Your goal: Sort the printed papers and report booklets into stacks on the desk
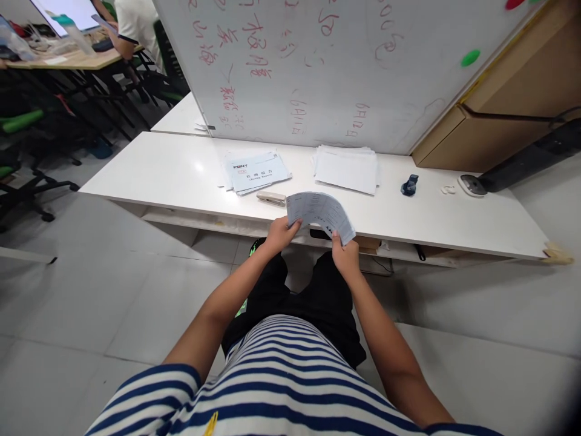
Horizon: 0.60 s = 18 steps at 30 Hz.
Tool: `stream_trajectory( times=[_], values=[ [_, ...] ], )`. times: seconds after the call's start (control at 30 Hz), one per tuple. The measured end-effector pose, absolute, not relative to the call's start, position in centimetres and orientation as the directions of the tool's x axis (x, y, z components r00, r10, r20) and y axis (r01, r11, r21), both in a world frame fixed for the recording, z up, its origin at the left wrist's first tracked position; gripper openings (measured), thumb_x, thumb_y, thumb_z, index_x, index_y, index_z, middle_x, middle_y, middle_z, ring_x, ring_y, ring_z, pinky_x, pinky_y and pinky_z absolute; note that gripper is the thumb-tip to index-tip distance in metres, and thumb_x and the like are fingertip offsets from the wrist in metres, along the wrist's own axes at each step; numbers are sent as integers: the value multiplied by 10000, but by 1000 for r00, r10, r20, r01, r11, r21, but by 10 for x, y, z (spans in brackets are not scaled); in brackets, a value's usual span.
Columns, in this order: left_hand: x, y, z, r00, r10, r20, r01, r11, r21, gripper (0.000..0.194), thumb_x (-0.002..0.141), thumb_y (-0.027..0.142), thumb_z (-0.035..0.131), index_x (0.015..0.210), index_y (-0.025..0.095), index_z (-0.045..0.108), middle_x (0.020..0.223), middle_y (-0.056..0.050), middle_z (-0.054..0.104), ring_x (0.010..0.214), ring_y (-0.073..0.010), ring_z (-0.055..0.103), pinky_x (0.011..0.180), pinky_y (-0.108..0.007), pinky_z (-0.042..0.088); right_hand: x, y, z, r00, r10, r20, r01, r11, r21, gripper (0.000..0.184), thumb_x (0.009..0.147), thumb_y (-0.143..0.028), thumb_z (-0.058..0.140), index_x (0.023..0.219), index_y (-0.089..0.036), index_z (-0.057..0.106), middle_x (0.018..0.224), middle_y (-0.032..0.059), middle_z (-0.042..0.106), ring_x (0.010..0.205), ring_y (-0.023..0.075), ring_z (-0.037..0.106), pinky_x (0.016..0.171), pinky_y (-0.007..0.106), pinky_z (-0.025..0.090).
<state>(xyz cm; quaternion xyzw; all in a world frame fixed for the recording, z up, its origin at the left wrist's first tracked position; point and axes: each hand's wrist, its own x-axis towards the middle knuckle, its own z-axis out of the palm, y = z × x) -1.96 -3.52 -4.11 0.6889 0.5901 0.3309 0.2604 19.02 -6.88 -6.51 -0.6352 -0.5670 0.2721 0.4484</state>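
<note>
Between my two hands a few sheets of printed paper (320, 208) bend in an arch, just over the front edge of the white table (181, 175). My left hand (281, 233) grips the left end with the thumb on top. The right end is pinched by my right hand (345, 251). Beyond the left hand lies a beige stapler (271, 198). Behind it rests a pile of printed reports (258, 172), its top page headed PONY. A stack of blank-looking white sheets (345, 168) lies farther back, right of centre.
A whiteboard (290, 72) with red writing stands along the table's back. To the right are a dark blue object (409, 185), a mouse (472, 185) and cardboard boxes (454, 130). An open shelf (218, 226) runs under the tabletop. Another person (138, 30) sits at a desk, far left.
</note>
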Motion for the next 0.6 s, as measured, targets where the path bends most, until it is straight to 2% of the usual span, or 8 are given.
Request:
stream_trajectory(
  times=[0.07,0.13,0.23,0.33,0.4,0.5,0.6],
  values=[
    [-21,-41,-36,137,985,108,594,-169,786,326,907,450,479,1042,220,667,1047,-42,718,978,-243,657,802,-319,509,194,-79,-60,261,956,135,489,-10,-872,460,858,-490,503,1072,-130,691,1070,173,714,1104,324,632,961,447,466],
    [-25,-45,-29,161,984,74,577,-155,802,364,883,462,526,1152,229,606,1109,-46,697,991,-240,651,786,-311,513,198,-88,-56,305,950,60,420,-78,-904,446,827,-476,560,1083,-130,677,1086,166,710,1082,315,643,933,436,494],
    [-33,-41,-17,68,997,46,646,-79,759,488,872,469,554,1289,227,481,1000,-46,694,858,-218,657,718,-313,513,205,-95,-52,256,955,-148,185,-198,-963,411,766,-446,651,1033,-135,664,987,133,732,828,269,704,730,391,578],
    [-44,-26,-7,-74,983,167,762,-53,645,497,912,440,501,1341,197,432,936,-59,664,840,-215,637,749,-338,508,208,-94,-51,161,941,-297,-32,-295,-955,356,724,-398,703,963,-141,645,830,91,730,514,189,629,441,324,531],
    [-50,-12,-2,-84,948,308,834,-103,543,421,947,406,435,1299,181,490,1044,-99,645,971,-236,614,837,-369,494,207,-91,-51,123,939,-323,-107,-311,-944,312,709,-347,720,929,-143,636,785,71,718,456,157,585,362,286,479],
    [-61,9,-3,78,903,423,890,-254,378,370,979,341,353,1230,174,566,1262,-122,586,1192,-256,522,1002,-413,418,200,-86,-48,57,937,-345,-149,-334,-931,265,705,-293,721,902,-139,634,736,53,702,446,137,567,341,258,456],
    [-71,22,-12,244,901,358,881,-361,308,389,988,310,325,1271,183,560,1372,-91,544,1305,-244,446,1103,-439,326,193,-81,-45,11,933,-360,-150,-355,-923,229,719,-269,702,887,-128,635,685,41,684,416,120,541,330,244,441]
  ],
)
